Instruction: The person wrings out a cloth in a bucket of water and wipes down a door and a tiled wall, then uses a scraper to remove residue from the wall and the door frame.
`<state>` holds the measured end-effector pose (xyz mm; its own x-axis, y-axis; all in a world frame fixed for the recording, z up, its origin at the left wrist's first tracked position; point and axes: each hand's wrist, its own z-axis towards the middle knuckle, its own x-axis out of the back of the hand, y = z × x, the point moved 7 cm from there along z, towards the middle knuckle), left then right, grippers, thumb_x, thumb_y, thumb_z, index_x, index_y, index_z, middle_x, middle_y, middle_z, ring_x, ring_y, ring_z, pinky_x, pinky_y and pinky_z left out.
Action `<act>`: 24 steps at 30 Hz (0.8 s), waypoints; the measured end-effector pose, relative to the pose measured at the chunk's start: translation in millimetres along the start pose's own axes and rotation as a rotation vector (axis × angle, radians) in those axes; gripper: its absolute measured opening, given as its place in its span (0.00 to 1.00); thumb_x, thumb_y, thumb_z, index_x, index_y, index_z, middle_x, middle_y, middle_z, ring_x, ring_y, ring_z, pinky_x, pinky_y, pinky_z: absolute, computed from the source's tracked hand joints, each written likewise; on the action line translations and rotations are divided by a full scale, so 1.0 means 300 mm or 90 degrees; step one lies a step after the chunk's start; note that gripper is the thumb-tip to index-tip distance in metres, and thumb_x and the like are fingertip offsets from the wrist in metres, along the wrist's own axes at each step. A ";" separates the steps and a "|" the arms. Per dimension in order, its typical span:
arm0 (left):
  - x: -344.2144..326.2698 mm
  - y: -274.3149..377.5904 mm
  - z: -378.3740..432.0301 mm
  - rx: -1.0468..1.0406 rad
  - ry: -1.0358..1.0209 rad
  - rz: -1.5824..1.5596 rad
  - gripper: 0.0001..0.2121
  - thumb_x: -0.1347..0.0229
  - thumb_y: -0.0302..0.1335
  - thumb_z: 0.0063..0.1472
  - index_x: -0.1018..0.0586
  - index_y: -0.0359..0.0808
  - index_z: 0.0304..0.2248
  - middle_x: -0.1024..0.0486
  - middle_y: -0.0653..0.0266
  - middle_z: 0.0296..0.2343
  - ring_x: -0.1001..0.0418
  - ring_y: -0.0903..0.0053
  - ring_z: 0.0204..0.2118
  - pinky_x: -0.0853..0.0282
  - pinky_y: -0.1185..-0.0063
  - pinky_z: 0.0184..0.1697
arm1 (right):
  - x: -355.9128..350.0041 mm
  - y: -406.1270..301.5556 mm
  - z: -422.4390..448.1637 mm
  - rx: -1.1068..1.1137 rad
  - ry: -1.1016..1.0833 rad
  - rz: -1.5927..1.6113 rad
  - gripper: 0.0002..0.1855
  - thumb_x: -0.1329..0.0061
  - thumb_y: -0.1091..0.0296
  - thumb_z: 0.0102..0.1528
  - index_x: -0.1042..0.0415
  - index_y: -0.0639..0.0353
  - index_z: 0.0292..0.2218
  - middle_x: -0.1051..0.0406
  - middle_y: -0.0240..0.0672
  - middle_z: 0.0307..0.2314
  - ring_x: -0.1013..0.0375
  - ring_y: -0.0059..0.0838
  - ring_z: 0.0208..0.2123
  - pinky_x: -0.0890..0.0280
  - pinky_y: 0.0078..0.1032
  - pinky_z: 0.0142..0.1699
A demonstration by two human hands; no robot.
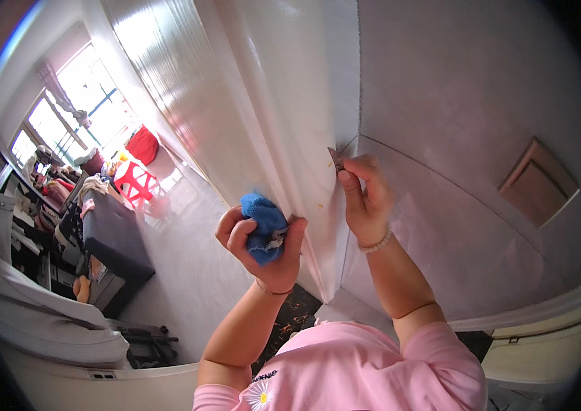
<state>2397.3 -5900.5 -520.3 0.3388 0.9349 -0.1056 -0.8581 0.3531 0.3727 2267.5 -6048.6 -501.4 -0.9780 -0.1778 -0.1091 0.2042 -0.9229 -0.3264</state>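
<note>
A crumpled blue cloth (263,223) with a whitish, frayed patch is gripped in my left hand (270,251), in front of the pale door frame (290,169). Between the thumb and fingers of my right hand (367,198) is a small, thin, dark reddish-brown pointed piece (336,160); its material cannot be told. The tip of this piece is at the frame's edge beside the grey wall (449,103). Small yellowish marks (320,206) show on the frame between my hands.
To the right a light switch (539,183) is set in the wall. Through the doorway at left stand a red plastic stool (135,185), a red bag (142,146), a dark grey padded piece of furniture (115,231) and piled clothes (56,195). A dark patterned threshold (298,311) lies below.
</note>
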 end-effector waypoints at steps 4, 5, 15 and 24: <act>-0.010 -0.047 -0.021 -0.008 0.030 -0.065 0.38 0.28 0.32 0.36 0.41 0.44 0.44 0.42 0.57 0.43 0.41 0.67 0.45 0.44 0.72 0.49 | -0.013 -0.026 0.031 0.086 -0.022 0.015 0.13 0.52 0.87 0.44 0.29 0.62 0.33 0.32 0.36 0.22 0.33 0.33 0.23 0.40 0.27 0.30; -0.014 -0.050 -0.023 -0.020 0.037 -0.071 0.40 0.27 0.34 0.34 0.42 0.46 0.44 0.42 0.58 0.44 0.41 0.67 0.45 0.44 0.72 0.49 | -0.015 -0.037 0.035 0.117 -0.032 0.012 0.14 0.52 0.88 0.43 0.29 0.63 0.33 0.32 0.36 0.22 0.34 0.33 0.23 0.41 0.27 0.31; -0.017 -0.062 -0.038 -0.083 0.095 -0.051 0.40 0.28 0.37 0.35 0.42 0.47 0.44 0.42 0.56 0.44 0.40 0.66 0.45 0.40 0.71 0.46 | -0.014 -0.032 0.043 0.107 -0.019 0.010 0.14 0.51 0.88 0.42 0.30 0.63 0.32 0.32 0.34 0.21 0.34 0.33 0.23 0.41 0.27 0.31; -0.008 -0.055 -0.044 -0.096 0.105 -0.021 0.39 0.29 0.39 0.37 0.43 0.47 0.44 0.42 0.55 0.43 0.39 0.67 0.44 0.39 0.72 0.45 | -0.022 -0.068 0.040 0.150 -0.029 -0.028 0.14 0.51 0.88 0.42 0.30 0.62 0.31 0.31 0.34 0.22 0.33 0.33 0.23 0.41 0.27 0.32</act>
<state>2405.6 -5908.2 -538.5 0.3108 0.9115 -0.2694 -0.8996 0.3736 0.2263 2269.1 -6032.7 -482.7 -0.9876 -0.1467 -0.0554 0.1518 -0.9832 -0.1016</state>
